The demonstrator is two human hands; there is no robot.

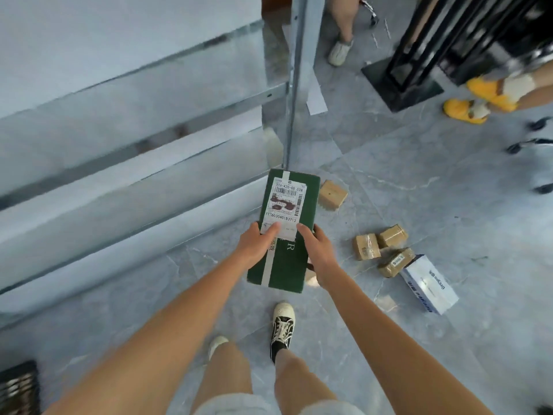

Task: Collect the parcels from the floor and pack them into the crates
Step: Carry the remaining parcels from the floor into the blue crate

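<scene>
I hold a flat green parcel (288, 256) with a white shipping label in front of me, above the floor. My left hand (257, 242) grips its left edge with the thumb lying across the label. My right hand (315, 247) grips its right edge, fingers curled underneath. On the grey floor to the right lie three small brown cardboard parcels (366, 247), (392, 235), (395, 262) and a white box with blue print (429, 284). Another small brown parcel (332, 193) lies just beyond the green one.
A metal shelving rack (143, 121) fills the left side, its upright post (291, 85) beside the green parcel. A dark crate corner (18, 387) shows at bottom left. Other people's feet (466, 110) and a black stand base (401, 85) are at top right.
</scene>
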